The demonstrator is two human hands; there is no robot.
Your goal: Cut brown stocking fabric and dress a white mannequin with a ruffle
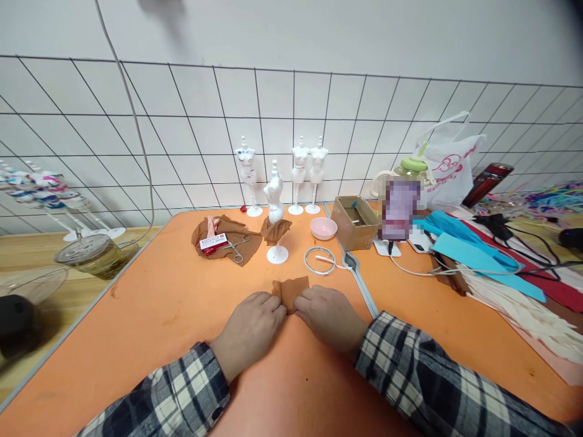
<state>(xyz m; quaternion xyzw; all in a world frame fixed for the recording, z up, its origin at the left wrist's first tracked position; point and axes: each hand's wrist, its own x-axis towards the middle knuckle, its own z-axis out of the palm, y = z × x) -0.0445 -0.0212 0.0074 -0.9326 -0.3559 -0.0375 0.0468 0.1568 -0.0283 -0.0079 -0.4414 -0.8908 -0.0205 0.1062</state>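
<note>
Brown, thin, slightly crumpled fabric (pixel 294 292), a small piece, lies near the middle of the orange surface (pixel 182 303), stretched between two hands. The left hand (pixel 255 323) has its fingers curled over the cloth's left side, and the right hand (pixel 325 317) has hold of its right lower edge; each grip is closed on the material, though the thumbs are partly hidden and their exact placement is hard to make out. Black, grey and white plaid sleeves (pixel 182 388) cover both forearms.

Beyond the cloth stands a white plastic dress-form torso (pixel 274 191) on a round base, with brown fabric gathered around its lower part. To its left, a larger crumpled brown cloth (pixel 249 243) carries silver ring-handled scissors (pixel 234 246) and a small red-and-white box (pixel 213 243). To its right sit a round pink bowl (pixel 323 228), a pale ring-shaped coil (pixel 308 267) and an open brown cardboard box (pixel 355 226). Three more white torsos (pixel 299 162) stand by the white tiled wall (pixel 364 109). Farther right lie bright blue fabric strips (pixel 478 252).
</note>
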